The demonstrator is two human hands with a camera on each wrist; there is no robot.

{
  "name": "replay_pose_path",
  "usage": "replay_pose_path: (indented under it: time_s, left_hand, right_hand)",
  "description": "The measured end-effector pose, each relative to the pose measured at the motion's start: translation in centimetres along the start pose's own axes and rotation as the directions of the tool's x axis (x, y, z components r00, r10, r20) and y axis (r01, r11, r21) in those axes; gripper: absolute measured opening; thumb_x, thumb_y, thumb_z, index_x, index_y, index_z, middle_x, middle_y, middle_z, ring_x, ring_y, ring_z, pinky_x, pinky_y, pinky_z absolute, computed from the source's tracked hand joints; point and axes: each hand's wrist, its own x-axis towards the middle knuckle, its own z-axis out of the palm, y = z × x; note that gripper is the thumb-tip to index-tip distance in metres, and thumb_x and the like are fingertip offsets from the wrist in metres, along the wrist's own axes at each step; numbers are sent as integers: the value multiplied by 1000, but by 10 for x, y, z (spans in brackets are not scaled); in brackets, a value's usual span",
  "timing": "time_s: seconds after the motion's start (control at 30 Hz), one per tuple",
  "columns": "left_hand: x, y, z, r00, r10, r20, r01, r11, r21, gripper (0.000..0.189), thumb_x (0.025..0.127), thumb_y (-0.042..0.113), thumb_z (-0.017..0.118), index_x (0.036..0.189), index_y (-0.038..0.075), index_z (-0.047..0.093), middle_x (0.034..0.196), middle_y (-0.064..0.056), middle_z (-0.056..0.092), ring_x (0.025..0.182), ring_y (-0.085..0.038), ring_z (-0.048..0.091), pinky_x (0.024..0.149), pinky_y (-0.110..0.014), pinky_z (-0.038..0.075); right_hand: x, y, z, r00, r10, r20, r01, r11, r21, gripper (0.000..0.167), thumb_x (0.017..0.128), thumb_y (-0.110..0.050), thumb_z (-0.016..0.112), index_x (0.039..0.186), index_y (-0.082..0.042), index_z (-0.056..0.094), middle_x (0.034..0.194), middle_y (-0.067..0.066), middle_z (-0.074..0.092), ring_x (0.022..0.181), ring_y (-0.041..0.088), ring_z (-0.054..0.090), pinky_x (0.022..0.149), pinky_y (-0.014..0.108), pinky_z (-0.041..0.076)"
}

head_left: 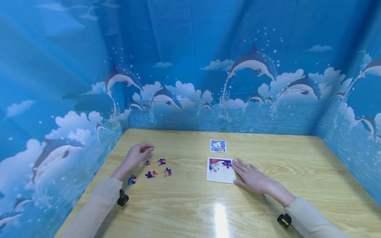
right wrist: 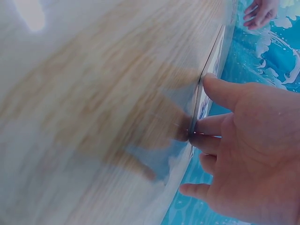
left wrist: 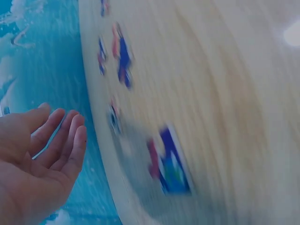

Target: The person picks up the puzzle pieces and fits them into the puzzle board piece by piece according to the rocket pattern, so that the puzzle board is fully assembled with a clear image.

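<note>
My left hand [head_left: 137, 155] hovers over the left of the table, fingers loosely bent; in the left wrist view its palm shows with nothing in it. Below and around it lie loose jigsaw pieces: a grey-and-white one [head_left: 147, 161] partly under the hand, a purple-and-red one [head_left: 161, 161], a purple-and-orange one [head_left: 151, 174], another purple one [head_left: 167, 172] and a blue-green one [head_left: 132, 179] by the wrist. With fingers extended, my right hand [head_left: 253, 178] rests against the right edge of a white puzzle board [head_left: 221, 177], whose top part carries joined pieces [head_left: 218, 164].
A small square picture card [head_left: 218, 145] lies just beyond the puzzle board. The wooden table [head_left: 184, 201] is bordered at the back and sides by a blue dolphin-print curtain [head_left: 178, 66]. Light glares off the table's front.
</note>
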Motion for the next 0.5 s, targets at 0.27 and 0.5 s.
replay_pose_path:
  time_s: [0.27,0.5]
  left_hand:
    - [-6,-13,-9,992,-34,120,27,998,54,32,95,8,69,124,-5,65,115,-21,70,103,-33,67,92,-47,57]
    - [-8,-15,-8,983,-66,170,44,990,131,44,84,5,79,124,-4,65,119,-22,68,106,-35,66,94,-47,56]
  right_hand:
    - [0,2,1,1000,-9,-13,9,1000,1,66,104,-32,56,152,7,34,160,29,26,148,50,19,115,71,20]
    - [0,1,1,1000,-1,-9,2,1000,25,66,104,-32,56,153,7,34,161,29,25,149,50,18,116,71,19]
